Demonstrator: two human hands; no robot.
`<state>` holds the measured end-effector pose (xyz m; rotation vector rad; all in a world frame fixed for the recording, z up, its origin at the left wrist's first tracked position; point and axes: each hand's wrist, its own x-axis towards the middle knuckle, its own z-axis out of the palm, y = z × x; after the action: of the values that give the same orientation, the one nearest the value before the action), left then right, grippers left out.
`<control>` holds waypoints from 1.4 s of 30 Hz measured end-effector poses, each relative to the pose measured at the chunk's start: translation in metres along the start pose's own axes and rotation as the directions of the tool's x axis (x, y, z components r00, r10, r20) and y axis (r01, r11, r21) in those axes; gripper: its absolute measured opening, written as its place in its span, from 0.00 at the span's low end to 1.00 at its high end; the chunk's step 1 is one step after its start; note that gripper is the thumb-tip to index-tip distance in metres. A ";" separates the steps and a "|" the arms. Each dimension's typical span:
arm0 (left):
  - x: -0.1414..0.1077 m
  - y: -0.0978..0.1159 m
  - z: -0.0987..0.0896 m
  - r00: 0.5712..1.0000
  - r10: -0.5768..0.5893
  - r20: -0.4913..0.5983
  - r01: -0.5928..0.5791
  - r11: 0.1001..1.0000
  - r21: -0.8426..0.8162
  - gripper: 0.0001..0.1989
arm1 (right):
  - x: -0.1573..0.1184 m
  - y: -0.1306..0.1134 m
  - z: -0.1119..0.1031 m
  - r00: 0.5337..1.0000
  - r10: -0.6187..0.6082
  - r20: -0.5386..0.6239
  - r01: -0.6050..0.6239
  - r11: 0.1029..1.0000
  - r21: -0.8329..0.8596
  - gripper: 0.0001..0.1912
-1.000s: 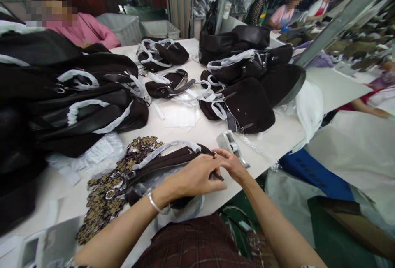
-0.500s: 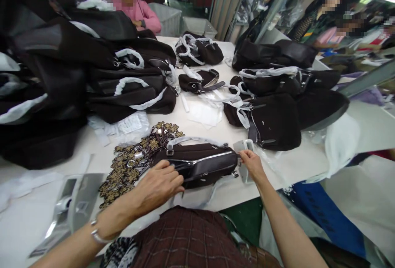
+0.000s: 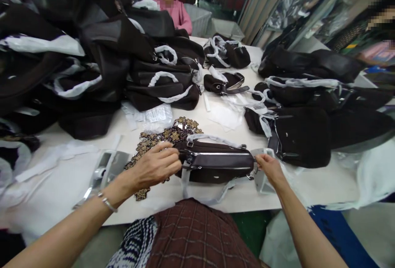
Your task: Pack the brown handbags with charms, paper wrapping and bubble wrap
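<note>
A small dark brown handbag (image 3: 222, 165) lies on its side on the white table in front of me, with a silver zipper along its upward face and white-wrapped handles. My left hand (image 3: 160, 163) is at its left end, fingers curled closed on the dark zipper pull, which they mostly hide. At the opposite end, my right hand (image 3: 270, 169) pinches a little tab on the bag between thumb and fingers. Flower-patterned tags (image 3: 145, 146) lie in a pile behind and beneath my left hand.
Grey tape dispensers (image 3: 108, 165) (image 3: 263, 181) stand on either side. Dark bags (image 3: 166, 87) are heaped on the left; more bags (image 3: 302, 132) lie on the right. A small bag (image 3: 224, 83) sits farther back. A person in pink (image 3: 182, 15) is across the table.
The view has swung left, so things appear farther right. My left hand has moved leftward along the bag's zipper to its end. My right hand still pinches the tab.
</note>
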<state>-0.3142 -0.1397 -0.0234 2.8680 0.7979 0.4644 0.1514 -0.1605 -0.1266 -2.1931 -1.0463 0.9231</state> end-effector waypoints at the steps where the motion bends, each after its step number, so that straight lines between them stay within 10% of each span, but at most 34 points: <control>1: 0.013 0.002 -0.001 0.999 0.014 -0.037 -0.014 1.000 0.004 0.09 | -0.003 -0.008 0.000 0.998 -0.057 -0.021 0.054 0.993 -0.102 0.16; 3: 0.041 0.006 -0.002 0.996 0.041 -0.081 -0.042 0.999 -0.004 0.10 | -0.018 -0.033 0.000 0.961 -0.265 -0.075 0.236 0.934 -0.269 0.16; 7: 0.088 0.017 0.007 0.990 -0.071 -0.120 0.055 0.990 -0.132 0.08 | -0.077 -0.101 0.017 0.746 -0.665 -0.044 0.631 0.726 -0.274 0.17; 11: 0.102 0.025 0.015 0.914 -0.395 -0.093 0.321 0.843 -0.432 0.02 | -0.126 -0.145 0.074 0.664 -0.653 0.365 0.715 0.697 -0.054 0.25; 18: 0.061 0.017 0.006 0.872 -0.489 0.037 0.422 0.710 -0.565 0.03 | -0.132 -0.144 0.151 0.598 -0.721 0.350 0.801 0.518 -0.301 0.08; 22: 0.017 0.013 0.027 0.797 -0.599 0.078 0.544 0.655 -0.525 0.03 | -0.132 -0.140 0.149 0.594 -0.771 0.229 0.800 0.537 -0.268 0.07; 29: -0.004 0.040 0.064 0.841 -0.522 0.139 0.540 0.804 -0.249 0.21 | -0.132 -0.140 0.149 0.867 -0.492 0.080 0.486 0.870 0.085 0.18; 35: -0.001 0.043 0.056 0.704 -0.623 0.341 0.710 0.615 -0.342 0.21 | -0.131 -0.141 0.096 0.598 -0.665 0.447 0.714 0.696 0.080 0.12; 39: -0.011 0.043 0.047 0.732 -0.578 0.361 0.632 0.378 -0.677 0.14 | -0.100 -0.101 0.042 0.637 -0.769 0.046 0.749 0.604 -0.273 0.13; 42: -0.006 0.050 0.039 0.662 -0.680 0.314 0.662 0.334 -0.671 0.22 | -0.071 -0.064 0.022 0.745 -0.655 -0.126 0.548 0.709 -0.444 0.25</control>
<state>-0.2822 -0.1869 -0.0518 1.5478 1.3178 0.5259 0.0727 -0.1793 -0.0711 -1.9411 -1.7676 0.1013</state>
